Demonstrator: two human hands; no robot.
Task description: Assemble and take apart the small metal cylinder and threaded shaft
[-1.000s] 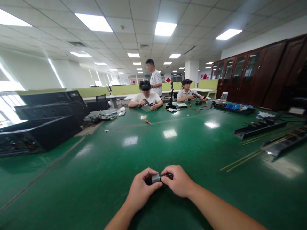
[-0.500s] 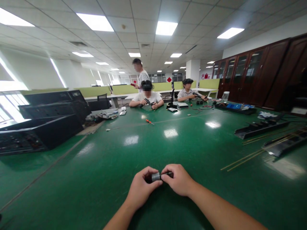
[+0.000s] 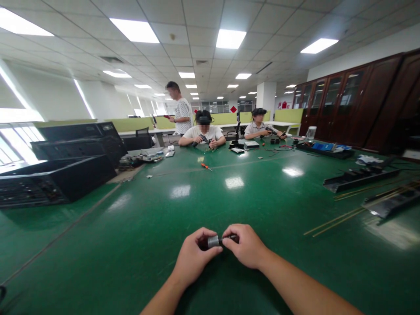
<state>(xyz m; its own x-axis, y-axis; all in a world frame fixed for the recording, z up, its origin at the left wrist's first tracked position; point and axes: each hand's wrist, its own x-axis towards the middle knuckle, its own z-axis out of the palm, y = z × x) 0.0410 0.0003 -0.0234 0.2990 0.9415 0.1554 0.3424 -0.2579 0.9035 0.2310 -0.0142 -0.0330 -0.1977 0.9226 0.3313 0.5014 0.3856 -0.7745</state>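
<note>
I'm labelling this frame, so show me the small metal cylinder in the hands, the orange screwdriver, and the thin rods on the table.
cylinder (image 3: pixel 213 241), head view, on its silver side
screwdriver (image 3: pixel 204 166), head view, on its orange handle
rods (image 3: pixel 334 221), head view, midway along them

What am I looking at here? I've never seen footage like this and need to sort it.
The one view comes from a camera worn on a person's head, looking forward and down. The left hand and right hand together grip a small silver-and-black metal cylinder above a glossy green table. On the table lie black metal cases at left, thin brass-coloured rods at right, and a small orange-handled screwdriver farther off. Two seated people and one standing are at the far end.
</note>
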